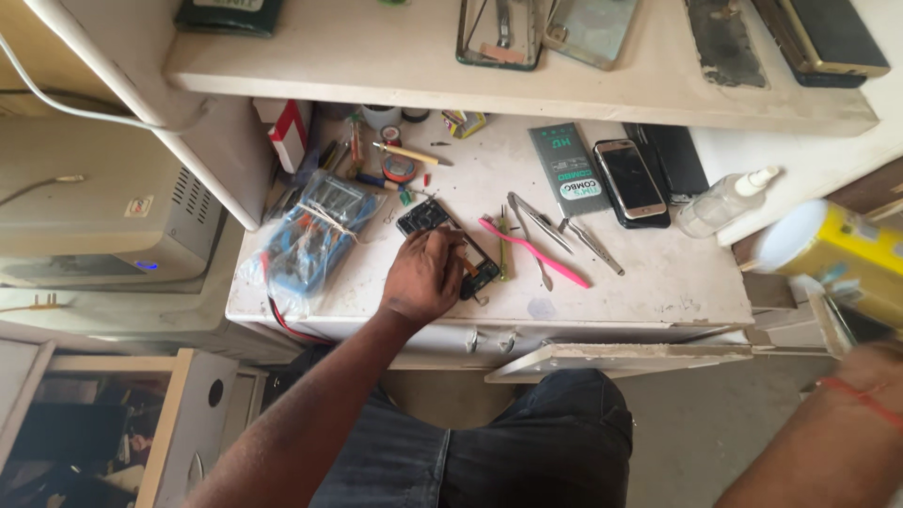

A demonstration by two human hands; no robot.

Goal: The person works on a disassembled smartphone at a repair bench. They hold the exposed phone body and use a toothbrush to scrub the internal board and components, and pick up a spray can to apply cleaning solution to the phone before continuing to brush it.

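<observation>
Two hands are in view. The left hand (423, 277) is laid palm-down over a stripped black phone frame (450, 243) near the front of the white workbench (658, 273), fingers curled onto its middle; whether the frame is pinched or only pressed cannot be told, since the knuckles hide the contact. The right hand (870, 367) is seen at the far right edge, blurred; a yellow can with a white lid (832, 254) is seen just above it, but the fingers cannot be made out, so its grip cannot be told.

Risks, as judged from this layout:
- The frame is lying close to the front lip of the bench. A sideways push from the left hand could slide it off onto the lap below.
- A pink tool (534, 252), metal tweezers (544, 230) and a second pair (593, 243) are lying loose just right of the frame (points partly toward the hand). A careless sweep could scatter them or catch a finger.
- The can is held well apart from the bench and is blurred. If it is swung inward, the clear squeeze bottle (724, 202) could be knocked over, and the gold-edged phone (628, 179) beside it wetted.
- A bagged multimeter (315, 230) with trailing leads is lying left of the hand; a snagged lead could drag it.
</observation>
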